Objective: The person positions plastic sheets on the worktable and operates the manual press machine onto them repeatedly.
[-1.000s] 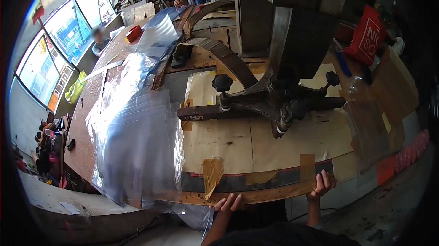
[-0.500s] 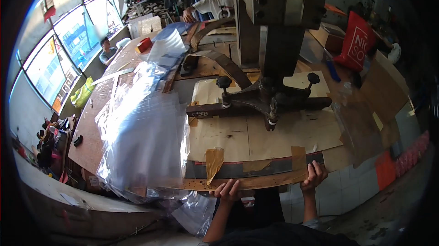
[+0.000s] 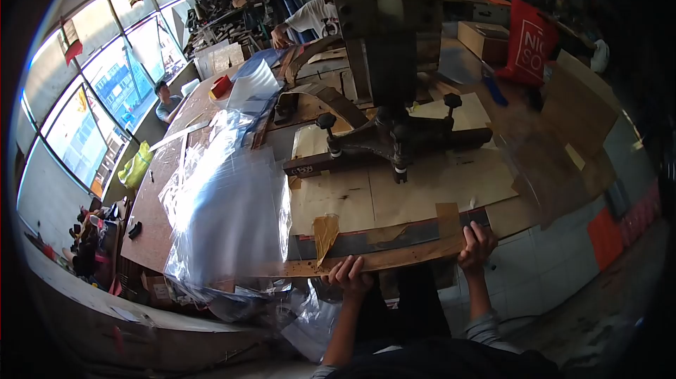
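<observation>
A curved wooden board edge [image 3: 394, 255] runs along the front of the table, with a dark strip and brown tape on it. My left hand [image 3: 348, 273] has its fingers bent over this edge near the middle. My right hand [image 3: 477, 244] curls over the right end of the same edge. Behind both hands lies a cream sheet [image 3: 415, 199] with a dark metal bar [image 3: 310, 166] across it. A dark clamp bracket with round knobs [image 3: 398, 133] sits on the bar, below a tall machine column.
Clear plastic sheets [image 3: 232, 203] cover the table's left part. A red bag [image 3: 524, 45], an open cardboard box [image 3: 482, 40] and brown cardboard [image 3: 581, 104] are at the right. One person [image 3: 167, 103] is by the windows, another [image 3: 310, 19] behind the table.
The camera view has shifted, so the table and both hands appear higher in the picture. Both hands keep hold of the board edge. The bracket appears further left.
</observation>
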